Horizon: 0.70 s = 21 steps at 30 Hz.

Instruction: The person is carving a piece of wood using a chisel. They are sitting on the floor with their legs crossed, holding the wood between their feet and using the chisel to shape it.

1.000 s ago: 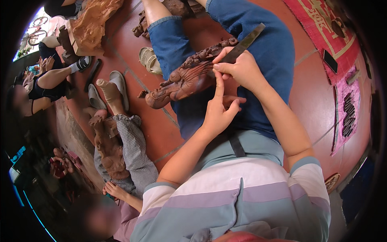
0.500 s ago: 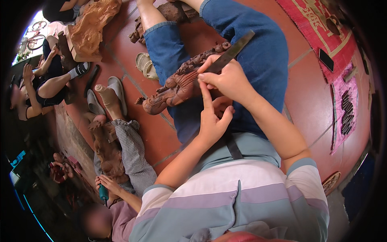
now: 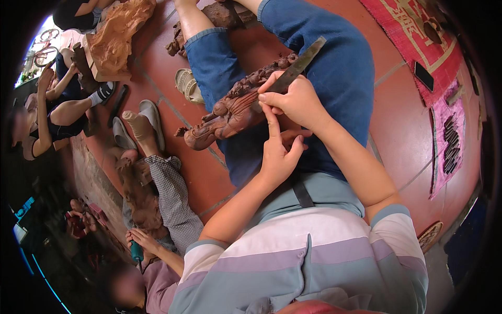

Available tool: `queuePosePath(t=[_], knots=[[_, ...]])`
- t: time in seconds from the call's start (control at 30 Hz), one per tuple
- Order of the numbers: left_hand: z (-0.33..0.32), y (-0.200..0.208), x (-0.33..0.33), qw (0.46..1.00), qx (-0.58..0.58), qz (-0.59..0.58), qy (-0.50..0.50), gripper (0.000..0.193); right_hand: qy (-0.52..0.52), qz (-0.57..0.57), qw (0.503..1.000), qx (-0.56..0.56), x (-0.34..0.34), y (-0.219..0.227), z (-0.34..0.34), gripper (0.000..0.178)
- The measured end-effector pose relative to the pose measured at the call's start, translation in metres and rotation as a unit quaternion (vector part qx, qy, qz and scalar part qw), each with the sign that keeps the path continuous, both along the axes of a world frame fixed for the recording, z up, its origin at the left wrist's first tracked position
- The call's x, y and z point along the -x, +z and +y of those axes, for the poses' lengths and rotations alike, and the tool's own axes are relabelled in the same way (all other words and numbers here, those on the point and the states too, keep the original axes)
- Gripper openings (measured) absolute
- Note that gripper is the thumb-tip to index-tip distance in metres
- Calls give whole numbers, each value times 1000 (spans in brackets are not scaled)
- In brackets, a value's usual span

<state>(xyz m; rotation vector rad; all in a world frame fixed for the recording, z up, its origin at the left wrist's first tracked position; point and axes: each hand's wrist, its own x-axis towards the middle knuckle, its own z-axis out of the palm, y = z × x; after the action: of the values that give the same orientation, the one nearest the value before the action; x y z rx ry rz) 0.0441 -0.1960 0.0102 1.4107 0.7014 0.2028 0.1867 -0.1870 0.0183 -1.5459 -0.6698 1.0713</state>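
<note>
A reddish-brown carved wooden figure (image 3: 230,119) lies slantwise across my lap, its rounded end toward the lower left. My right hand (image 3: 294,104) is closed on a flat dark metal file (image 3: 306,58), pinched between thumb and fingers. One end of the file points up and right over my knee; its other end meets the carving's grooved side by my fingertips. Just below, my left hand (image 3: 280,154) stretches its index finger up to the right fingertips and the carving's edge. Its thumb stands apart and the other fingers curl, partly hidden.
A phone (image 3: 423,77) lies on a red mat (image 3: 384,31) at the right, near a pink cloth (image 3: 444,157) with several dark slim tools. At left, a co-worker's hands hold a green handheld tool (image 3: 136,251) near another carving (image 3: 146,206). A large carved wood block (image 3: 117,39) stands beyond.
The file has tilted slightly, its far end shifting a little up and left. My left hand has moved slightly right. A co-worker at the far left has moved their hands.
</note>
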Motion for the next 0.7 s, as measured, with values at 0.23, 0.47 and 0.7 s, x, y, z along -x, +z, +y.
queuePosePath(t=[0.23,0.47,0.7], knots=[[-7,-16,4,993,-13,-99,58,96,-22,-9,1000,-10,10,4,-5,11],[21,20,18,998,-37,37,-33,73,-89,3,996,-19,6,-3,-19,9],[110,49,68,783,-609,124,5,64,-196,73,973,-97,-33,38,-52,9]])
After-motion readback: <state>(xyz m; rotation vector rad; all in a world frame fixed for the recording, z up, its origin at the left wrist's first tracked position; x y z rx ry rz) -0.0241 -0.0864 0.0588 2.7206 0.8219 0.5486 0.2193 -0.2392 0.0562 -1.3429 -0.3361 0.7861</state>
